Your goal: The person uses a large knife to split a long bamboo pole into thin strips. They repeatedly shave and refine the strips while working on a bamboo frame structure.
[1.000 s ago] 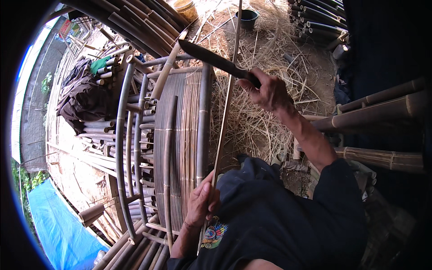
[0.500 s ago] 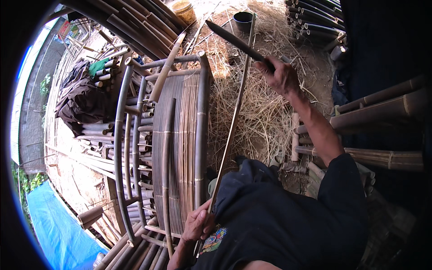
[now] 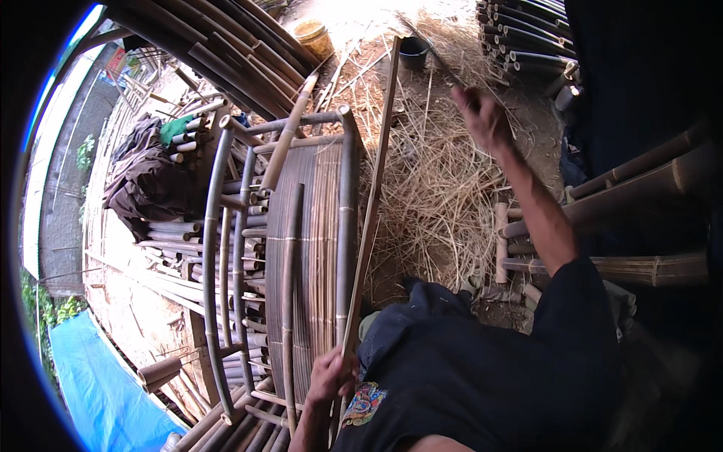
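Observation:
My left hand [image 3: 331,375] is closed round the lower end of a long, narrow bamboo strip [image 3: 376,177]. The strip slants up and away from me, its far end near a dark bucket [image 3: 413,54]. Farther off and to the right, my right hand [image 3: 483,120] grips the handle of a machete [image 3: 438,59]. Its dark blade points up and left, smeared by motion, and stands apart from the strip. Just left of the strip is a bamboo bench [image 3: 346,226] with a slatted surface; a loose bamboo pole [image 3: 288,301] lies along it.
Bamboo shavings [image 3: 429,188] cover the ground ahead. A yellowish bucket [image 3: 314,41] stands at the far side. Bamboo poles [image 3: 527,38] are stacked at the far right, with more bamboo framing [image 3: 625,196] nearer. Dark cloth [image 3: 151,184] and a blue tarp [image 3: 105,384] lie left.
The machete has swung to the right, away from the strip, with my right hand shifting slightly right. The strip's far end has tilted left. My left hand keeps its hold.

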Available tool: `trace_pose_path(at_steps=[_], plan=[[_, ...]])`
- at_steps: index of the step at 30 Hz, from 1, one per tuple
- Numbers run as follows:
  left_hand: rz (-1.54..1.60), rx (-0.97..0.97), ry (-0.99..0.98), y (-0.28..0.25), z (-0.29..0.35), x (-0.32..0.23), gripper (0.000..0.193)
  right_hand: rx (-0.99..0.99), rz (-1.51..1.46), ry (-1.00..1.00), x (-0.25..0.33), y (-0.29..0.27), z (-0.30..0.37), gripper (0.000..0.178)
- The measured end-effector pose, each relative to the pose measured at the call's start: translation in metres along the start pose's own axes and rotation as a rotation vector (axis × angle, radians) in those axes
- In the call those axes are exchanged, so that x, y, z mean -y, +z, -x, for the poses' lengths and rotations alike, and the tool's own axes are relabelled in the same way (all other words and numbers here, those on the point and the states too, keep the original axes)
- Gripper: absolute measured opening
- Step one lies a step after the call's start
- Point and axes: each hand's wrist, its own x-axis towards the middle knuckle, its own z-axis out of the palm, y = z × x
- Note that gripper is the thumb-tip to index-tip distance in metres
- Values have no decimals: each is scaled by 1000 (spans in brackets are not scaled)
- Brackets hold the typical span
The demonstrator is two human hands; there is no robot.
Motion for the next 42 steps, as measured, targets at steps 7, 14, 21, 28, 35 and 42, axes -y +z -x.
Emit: trace_pose_path(at_steps=[7,14,21,28,35,42], plan=[[-218,-133,339,57,-123,-83,50,68,-96,-626,105,66,165,62],[-223,-161,331,82,-117,-83,44,99,-79,-596,104,56,163,59],[-224,-111,225,83,-68,-55,52,128,39,-247,72,38,107,57],[-255,-119,218,80,-56,-47,52,100,-57,-130,56,38,86,60],[-249,-95,208,77,-49,-42,51,62,-33,-256,52,37,94,58],[-260,-73,179,72,-39,-35,51,103,13,-166,27,33,79,57]])
